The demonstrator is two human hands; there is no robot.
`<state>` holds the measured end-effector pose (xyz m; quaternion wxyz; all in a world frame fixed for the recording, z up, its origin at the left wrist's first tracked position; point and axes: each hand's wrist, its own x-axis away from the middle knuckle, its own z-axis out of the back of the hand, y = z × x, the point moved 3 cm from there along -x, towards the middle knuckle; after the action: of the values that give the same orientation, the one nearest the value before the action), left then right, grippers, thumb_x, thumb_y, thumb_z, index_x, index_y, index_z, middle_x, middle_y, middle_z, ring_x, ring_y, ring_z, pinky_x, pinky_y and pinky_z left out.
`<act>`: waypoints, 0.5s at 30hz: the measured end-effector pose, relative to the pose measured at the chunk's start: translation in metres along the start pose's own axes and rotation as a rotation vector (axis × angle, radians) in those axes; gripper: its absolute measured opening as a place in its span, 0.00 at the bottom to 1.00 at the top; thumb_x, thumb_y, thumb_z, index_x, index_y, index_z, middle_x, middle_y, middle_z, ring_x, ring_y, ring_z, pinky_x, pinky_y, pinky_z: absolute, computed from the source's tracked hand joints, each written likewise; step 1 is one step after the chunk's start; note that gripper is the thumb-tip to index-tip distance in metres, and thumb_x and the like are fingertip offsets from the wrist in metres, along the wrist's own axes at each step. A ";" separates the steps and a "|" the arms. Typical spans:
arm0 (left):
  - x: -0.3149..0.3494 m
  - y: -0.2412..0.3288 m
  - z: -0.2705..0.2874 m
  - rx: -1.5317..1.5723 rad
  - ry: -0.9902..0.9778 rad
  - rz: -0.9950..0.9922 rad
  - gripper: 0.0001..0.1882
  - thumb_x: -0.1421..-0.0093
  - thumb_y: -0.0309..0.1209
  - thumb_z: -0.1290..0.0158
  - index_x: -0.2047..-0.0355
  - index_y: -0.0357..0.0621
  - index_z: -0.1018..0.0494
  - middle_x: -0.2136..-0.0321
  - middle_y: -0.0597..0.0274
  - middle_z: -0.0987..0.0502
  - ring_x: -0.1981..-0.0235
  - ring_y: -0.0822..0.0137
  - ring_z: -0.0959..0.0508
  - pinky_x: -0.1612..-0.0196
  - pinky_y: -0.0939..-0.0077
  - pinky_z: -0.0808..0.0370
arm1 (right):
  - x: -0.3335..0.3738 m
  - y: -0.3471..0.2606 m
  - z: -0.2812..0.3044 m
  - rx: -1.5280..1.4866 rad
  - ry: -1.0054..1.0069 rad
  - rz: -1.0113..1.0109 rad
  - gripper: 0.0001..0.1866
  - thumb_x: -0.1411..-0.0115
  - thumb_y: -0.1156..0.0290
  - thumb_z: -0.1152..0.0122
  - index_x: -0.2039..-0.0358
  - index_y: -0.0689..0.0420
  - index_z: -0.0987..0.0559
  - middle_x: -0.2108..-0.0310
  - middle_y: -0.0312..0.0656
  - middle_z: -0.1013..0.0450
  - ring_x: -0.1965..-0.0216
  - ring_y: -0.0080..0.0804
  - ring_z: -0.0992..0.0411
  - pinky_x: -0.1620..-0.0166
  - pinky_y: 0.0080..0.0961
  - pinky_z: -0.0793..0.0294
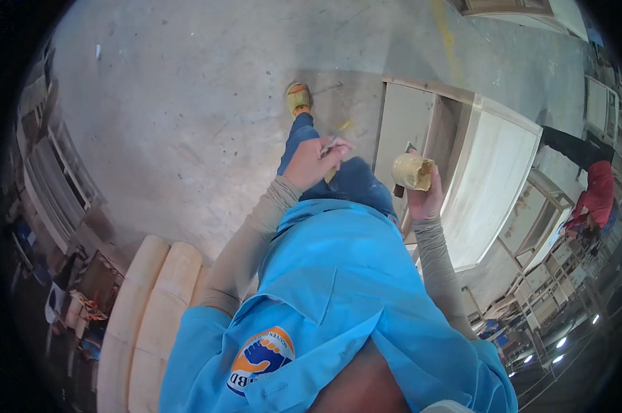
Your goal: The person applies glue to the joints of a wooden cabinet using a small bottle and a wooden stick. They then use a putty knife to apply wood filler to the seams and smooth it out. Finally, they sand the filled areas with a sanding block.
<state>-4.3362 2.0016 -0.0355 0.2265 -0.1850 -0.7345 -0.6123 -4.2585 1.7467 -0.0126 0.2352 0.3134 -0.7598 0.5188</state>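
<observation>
Flr open L of hands; pot nr cabinet edge.

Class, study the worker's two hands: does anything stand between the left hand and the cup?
Nothing visible does. The left hand is left of the cup, which the right hand holds. Between them the view shows an open gap, with jeans below; one view cannot settle depth.

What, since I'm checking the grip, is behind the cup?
Part of the right hand and the cabinet show past the cup; anything directly behind is covered.
</observation>
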 end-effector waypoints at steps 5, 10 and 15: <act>-0.037 0.040 0.018 0.017 -0.138 0.033 0.18 0.38 0.38 0.50 0.51 0.43 0.28 0.76 0.65 0.24 0.70 0.76 0.26 0.63 0.79 0.30 | -0.034 -0.017 -0.069 0.080 -0.138 -0.046 0.30 0.35 0.53 0.56 0.42 0.66 0.38 0.42 0.49 0.38 0.41 0.39 0.39 0.39 0.36 0.41; -0.063 0.070 0.025 0.036 -0.245 0.135 0.24 0.37 0.38 0.51 0.44 0.38 0.35 0.62 0.63 0.24 0.56 0.74 0.28 0.48 0.77 0.34 | -0.061 -0.031 -0.105 0.163 -0.163 -0.076 0.31 0.36 0.53 0.55 0.43 0.67 0.36 0.45 0.46 0.34 0.43 0.34 0.37 0.39 0.30 0.42; -0.091 0.096 0.028 0.124 -0.234 0.068 0.28 0.38 0.42 0.49 0.44 0.35 0.36 0.58 0.61 0.25 0.57 0.74 0.28 0.51 0.79 0.32 | -0.088 -0.057 -0.138 0.234 -0.239 -0.039 0.28 0.36 0.56 0.54 0.43 0.65 0.34 0.46 0.45 0.33 0.43 0.31 0.37 0.40 0.28 0.41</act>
<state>-4.2108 2.0466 -0.0124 0.1711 -0.2657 -0.7855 -0.5321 -4.1522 1.8811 0.0127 0.1152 0.4128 -0.7105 0.5582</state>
